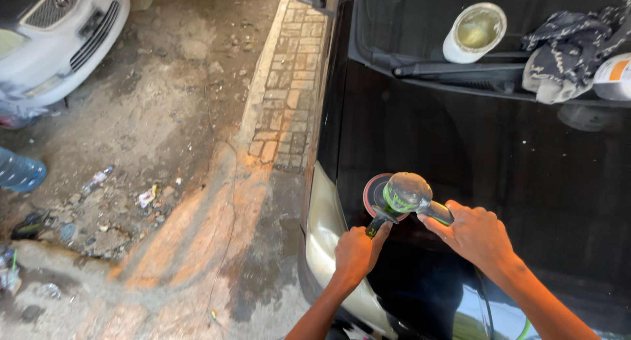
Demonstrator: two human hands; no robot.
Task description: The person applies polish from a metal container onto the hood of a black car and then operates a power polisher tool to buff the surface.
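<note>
A dusty grey and green power polisher [402, 194] with a round red-edged pad [374, 194] rests on the black car hood [499, 156], close to the hood's left edge. My left hand [355, 253] grips the polisher's side handle. My right hand [474, 235] is wrapped around its rear grip, from which a cable runs down toward me. A headlight [323, 227] sits just left of my left hand.
At the base of the windshield sit a white open tub of paste [474, 32], a dark crumpled cloth [570, 50] and a white container [612, 77], beside a wiper [453, 70]. A white car [59, 37] stands at the top left across littered, dirty ground [177, 182].
</note>
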